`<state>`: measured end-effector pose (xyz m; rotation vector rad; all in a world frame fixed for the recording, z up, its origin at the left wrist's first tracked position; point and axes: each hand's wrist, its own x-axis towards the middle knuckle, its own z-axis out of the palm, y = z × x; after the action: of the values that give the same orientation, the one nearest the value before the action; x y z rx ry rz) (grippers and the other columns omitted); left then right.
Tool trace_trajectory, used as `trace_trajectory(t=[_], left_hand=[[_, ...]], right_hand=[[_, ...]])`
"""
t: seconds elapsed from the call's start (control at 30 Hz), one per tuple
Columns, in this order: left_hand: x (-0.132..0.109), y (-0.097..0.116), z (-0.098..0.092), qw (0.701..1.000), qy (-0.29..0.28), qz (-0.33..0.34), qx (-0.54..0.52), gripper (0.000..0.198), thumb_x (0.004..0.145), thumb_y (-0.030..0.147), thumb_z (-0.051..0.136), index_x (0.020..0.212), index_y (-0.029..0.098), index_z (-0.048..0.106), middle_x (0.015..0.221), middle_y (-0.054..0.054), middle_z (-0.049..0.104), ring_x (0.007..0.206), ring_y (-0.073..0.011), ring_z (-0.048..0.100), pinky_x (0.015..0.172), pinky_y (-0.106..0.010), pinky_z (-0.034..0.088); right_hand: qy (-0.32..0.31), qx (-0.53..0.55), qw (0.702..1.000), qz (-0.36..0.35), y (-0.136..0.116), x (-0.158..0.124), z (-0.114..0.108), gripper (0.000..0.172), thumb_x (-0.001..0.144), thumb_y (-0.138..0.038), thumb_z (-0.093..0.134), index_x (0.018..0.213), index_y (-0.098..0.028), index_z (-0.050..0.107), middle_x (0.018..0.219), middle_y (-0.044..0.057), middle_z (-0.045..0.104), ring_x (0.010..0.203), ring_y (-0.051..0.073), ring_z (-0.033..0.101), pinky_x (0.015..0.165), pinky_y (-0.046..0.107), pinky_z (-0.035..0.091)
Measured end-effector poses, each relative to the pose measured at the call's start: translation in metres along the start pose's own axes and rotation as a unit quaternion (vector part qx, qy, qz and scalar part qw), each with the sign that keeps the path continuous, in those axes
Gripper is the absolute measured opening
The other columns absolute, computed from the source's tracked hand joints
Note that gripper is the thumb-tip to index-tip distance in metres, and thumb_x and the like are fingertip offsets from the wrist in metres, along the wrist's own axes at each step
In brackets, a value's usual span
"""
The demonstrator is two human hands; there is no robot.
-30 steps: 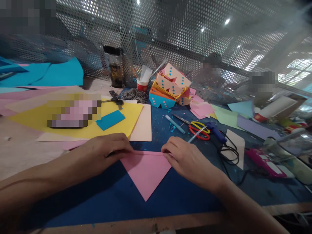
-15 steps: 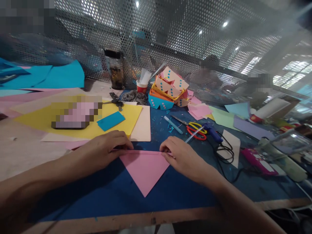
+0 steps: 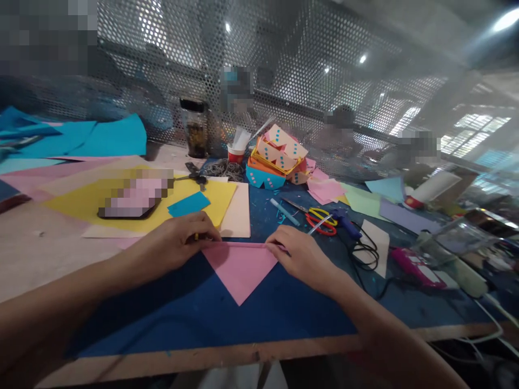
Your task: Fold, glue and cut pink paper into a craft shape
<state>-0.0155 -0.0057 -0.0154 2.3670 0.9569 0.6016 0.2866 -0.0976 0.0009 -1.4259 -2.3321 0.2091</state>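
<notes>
A pink paper triangle point(image 3: 240, 268) lies point-toward-me on the dark blue mat point(image 3: 211, 319). Its far edge is folded into a narrow strip. My left hand point(image 3: 175, 244) presses on the left end of that strip with fingers curled and pinched. My right hand point(image 3: 298, 254) pinches the right end of the same strip. Both hands rest on the mat.
Yellow and peach sheets point(image 3: 211, 200) lie behind my left hand, with a small teal piece point(image 3: 188, 204) on them. Scissors point(image 3: 320, 219), a glue gun with black cord point(image 3: 352, 229), a stack of folded paper shapes point(image 3: 278, 156), a red cup point(image 3: 235, 153) and a mesh screen point(image 3: 284, 70) stand beyond.
The view has tilted upward, so everything sits a bit higher and farther. Both hands stay at the ends of the folded strip.
</notes>
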Motion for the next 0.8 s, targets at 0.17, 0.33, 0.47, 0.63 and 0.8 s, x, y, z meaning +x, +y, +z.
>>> trace_trajectory(t=[0.17, 0.33, 0.47, 0.63, 0.8], left_hand=[[0.005, -0.005, -0.005, 0.999, 0.016, -0.032, 0.018, 0.028, 0.09, 0.049, 0.064, 0.09, 0.025, 0.079, 0.085, -0.004, 0.077, 0.076, -0.0219, 0.065, 0.068, -0.029, 0.043], [0.004, -0.006, -0.008, 0.999, -0.006, -0.047, -0.007, 0.031, 0.09, 0.052, 0.065, 0.088, 0.025, 0.078, 0.085, -0.002, 0.078, 0.077, -0.0211, 0.065, 0.069, -0.028, 0.043], [0.005, -0.007, -0.01, 0.997, -0.033, -0.072, -0.015, 0.032, 0.093, 0.052, 0.063, 0.094, 0.024, 0.077, 0.089, -0.001, 0.078, 0.081, -0.0208, 0.065, 0.073, -0.028, 0.043], [0.009, -0.014, -0.009, 0.996, -0.036, -0.072, -0.025, 0.04, 0.09, 0.059, 0.062, 0.093, 0.022, 0.076, 0.086, -0.001, 0.076, 0.08, -0.0208, 0.064, 0.074, -0.028, 0.045], [0.011, -0.015, -0.009, 0.994, -0.051, -0.08, -0.045, 0.043, 0.093, 0.062, 0.06, 0.096, 0.022, 0.075, 0.091, -0.001, 0.076, 0.091, -0.0229, 0.066, 0.08, -0.028, 0.045]], right_hand=[[0.046, 0.016, 0.999, -0.002, 0.003, 0.0, -0.005, 0.014, 0.108, -0.022, 0.06, 0.098, -0.019, 0.071, 0.095, 0.003, 0.068, 0.092, 0.018, 0.065, 0.082, 0.029, 0.046], [0.051, 0.021, 0.999, 0.001, 0.004, 0.001, -0.007, 0.013, 0.106, -0.02, 0.064, 0.098, -0.019, 0.075, 0.093, 0.003, 0.069, 0.089, 0.016, 0.065, 0.079, 0.027, 0.046], [0.048, 0.002, 0.999, 0.015, 0.006, 0.004, -0.01, 0.013, 0.106, -0.026, 0.065, 0.101, -0.022, 0.076, 0.096, 0.001, 0.072, 0.093, 0.014, 0.068, 0.082, 0.024, 0.048], [0.112, -0.097, 0.978, 0.147, 0.041, 0.001, -0.046, 0.023, 0.111, -0.031, 0.052, 0.108, -0.022, 0.073, 0.111, 0.004, 0.073, 0.104, 0.016, 0.067, 0.091, 0.027, 0.049], [0.129, -0.232, 0.895, 0.358, 0.104, -0.027, -0.081, 0.017, 0.105, -0.025, 0.06, 0.112, -0.014, 0.071, 0.123, 0.015, 0.069, 0.117, 0.028, 0.065, 0.103, 0.045, 0.05]])
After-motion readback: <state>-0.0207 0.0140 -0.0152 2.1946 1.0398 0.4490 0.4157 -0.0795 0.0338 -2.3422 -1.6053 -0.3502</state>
